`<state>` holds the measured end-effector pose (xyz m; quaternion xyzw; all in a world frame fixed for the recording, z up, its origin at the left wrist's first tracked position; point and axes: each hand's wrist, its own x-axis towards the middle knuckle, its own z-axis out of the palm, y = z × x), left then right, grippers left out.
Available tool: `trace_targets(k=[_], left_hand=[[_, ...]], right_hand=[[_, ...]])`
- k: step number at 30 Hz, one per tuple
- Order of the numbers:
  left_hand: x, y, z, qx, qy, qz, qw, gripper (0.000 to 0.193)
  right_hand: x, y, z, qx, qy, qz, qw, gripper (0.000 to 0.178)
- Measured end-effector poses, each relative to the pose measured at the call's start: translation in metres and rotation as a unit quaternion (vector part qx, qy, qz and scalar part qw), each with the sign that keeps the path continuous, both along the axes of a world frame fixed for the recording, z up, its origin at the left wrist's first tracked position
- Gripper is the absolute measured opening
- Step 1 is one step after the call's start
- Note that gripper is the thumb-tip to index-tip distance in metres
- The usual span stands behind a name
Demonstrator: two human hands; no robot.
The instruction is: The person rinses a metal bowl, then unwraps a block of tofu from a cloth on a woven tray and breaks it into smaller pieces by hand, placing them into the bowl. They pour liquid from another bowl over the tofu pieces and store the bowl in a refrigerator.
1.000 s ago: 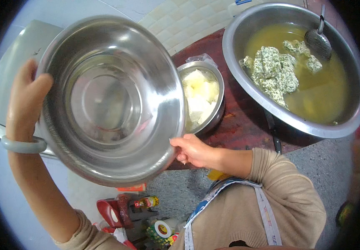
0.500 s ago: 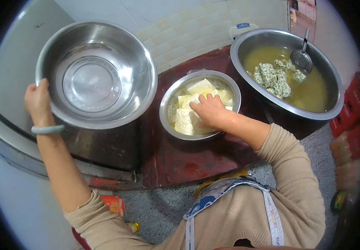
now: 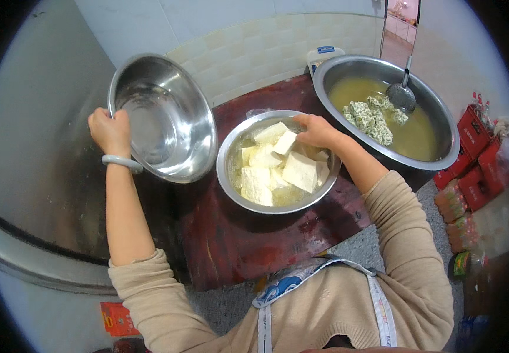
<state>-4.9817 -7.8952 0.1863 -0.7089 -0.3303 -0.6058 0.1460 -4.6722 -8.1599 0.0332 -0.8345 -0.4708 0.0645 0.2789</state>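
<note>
My left hand (image 3: 111, 130) is closed on the near-left rim of a large steel basin (image 3: 169, 126), which is tipped toward the right with its shiny inside showing. To its right, a smaller steel basin (image 3: 224, 176) stands on the table, holding several pale blocks of tofu (image 3: 300, 172) in cloudy yellowish liquid. My right hand (image 3: 318, 130) is at this basin's far right side, with its wrist over the rim and its fingers curled beside a tofu piece (image 3: 285, 142). Whether those fingers grip tofu or basin is hidden.
A big oval steel tub (image 3: 450, 154) at the right holds yellow-green liquid, clumped green-flecked white curds (image 3: 367, 122) and a perforated ladle (image 3: 401, 97). The basins share a dark red table (image 3: 225, 253). Red crates (image 3: 475, 132) and bottles stand on the right; a tiled wall (image 3: 248, 65) closes the back.
The large basin has tilted further over and come closer to the small one. My right hand has gone from atop the tofu to the right rim, and the tofu blocks lie more spread out.
</note>
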Motion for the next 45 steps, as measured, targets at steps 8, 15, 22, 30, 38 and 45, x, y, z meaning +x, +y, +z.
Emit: trace_targets(k=[8, 15, 22, 30, 38, 45], left_hand=[[0.008, 0.061, -0.058, -0.13, -0.045, 0.004, 0.991, 0.021], [0.006, 0.112, -0.11, -0.309, -0.185, -0.024, 0.933, 0.027], [0.016, 0.102, -0.146, -0.473, -0.365, -0.09, 0.797, 0.032], [0.045, 0.079, -0.209, -0.526, -0.546, -0.16, 0.632, 0.039], [0.037, 0.004, -0.232, -0.613, -0.308, -0.234, 0.689, 0.043], [0.053, -0.095, -0.209, -0.605, -0.132, -0.496, 0.609, 0.029]], right_hand=[[-0.017, 0.031, -0.012, 0.07, -0.195, 0.039, 0.978, 0.04], [0.003, 0.064, -0.013, -0.114, -0.176, 0.025, 0.977, 0.032], [0.001, 0.059, -0.02, 0.042, -0.104, 0.033, 0.993, 0.028], [0.006, 0.057, -0.005, -0.148, 0.048, -0.011, 0.988, 0.029], [-0.04, -0.049, 0.008, 0.111, -0.276, -0.11, 0.948, 0.022], [-0.033, -0.087, -0.029, 0.117, 0.191, -0.175, 0.959, 0.021]])
